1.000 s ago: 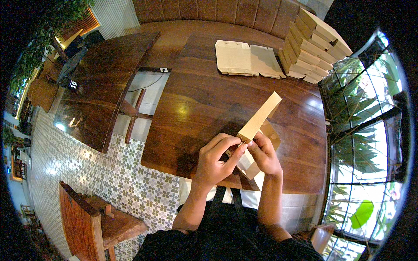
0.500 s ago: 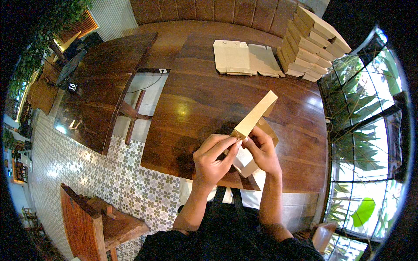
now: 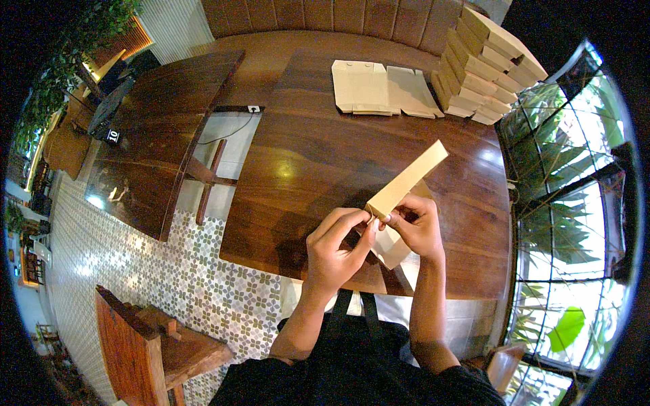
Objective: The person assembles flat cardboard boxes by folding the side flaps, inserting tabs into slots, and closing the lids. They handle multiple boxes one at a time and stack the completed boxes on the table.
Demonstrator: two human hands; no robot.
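Observation:
A partly folded brown cardboard box (image 3: 408,180) is tilted up on edge above the near part of the wooden table. Fingers of my left hand (image 3: 337,245) pinch its near left corner. My right hand (image 3: 417,225) grips the same corner area from the right, thumb and fingers closed on the card. One long narrow side wall faces up and runs away to the upper right. Below and between my hands shows a paler inner panel of the box. Parts of the box behind my right hand are hidden.
On the far side of the wooden table (image 3: 305,155) lies a flat unfolded cardboard sheet (image 3: 365,88). A tall stack of folded boxes (image 3: 477,71) stands at its right. A second table (image 3: 159,142) is to the left, a wooden chair (image 3: 128,338) at lower left, a gridded window (image 3: 569,223) at right.
The box has turned clockwise, its far end swinging right and its side wall facing more upward. Both hands have shifted slightly right, still on the near corner.

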